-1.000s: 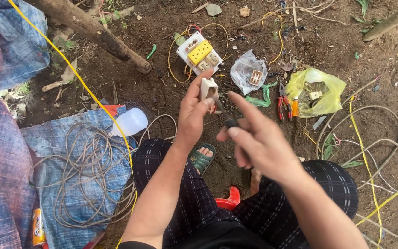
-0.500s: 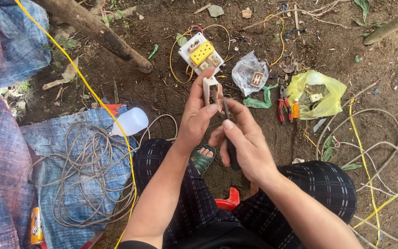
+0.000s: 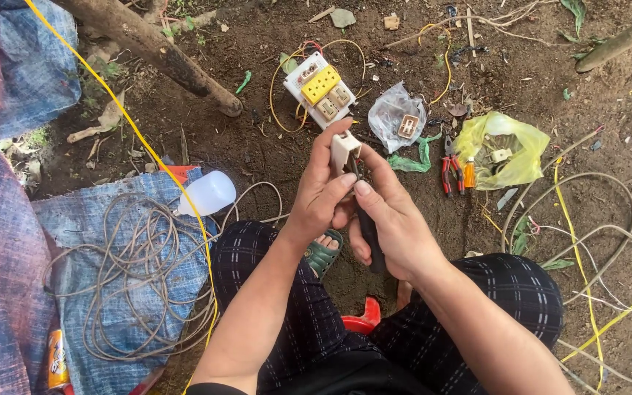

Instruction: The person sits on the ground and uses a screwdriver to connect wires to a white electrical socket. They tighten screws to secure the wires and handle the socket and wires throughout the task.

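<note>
Both hands meet over the bare dirt, each with its grip closed on something. Left hand [image 3: 321,197] pinches a small cream-white socket piece [image 3: 344,151] between thumb and fingers, holding it upright at the fingertips, just above the person's knees. Its forearm rises from the lower left, wrist bent slightly inward. Right hand [image 3: 393,219] is curled around a dark-handled screwdriver [image 3: 369,234], thumb pressed along the handle; the tool's tip points up and touches the lower edge of the socket piece. Its forearm comes in from the lower right, so the two arms form a narrow wedge.

Beyond the hands, on the ground, lies a white extension block with a yellow centre [image 3: 320,89], ringed by thin yellow wire. Just to its right sits a clear plastic bag [image 3: 396,115] holding a small part, then red-handled pliers [image 3: 448,164] and a yellow plastic bag [image 3: 502,146]. To the left, a coil of grey cable [image 3: 133,271] rests on a blue woven sheet [image 3: 82,278], with a white plastic bottle [image 3: 208,193] at its edge. A green sandal [image 3: 323,252] shows between the knees, below the hands.
</note>
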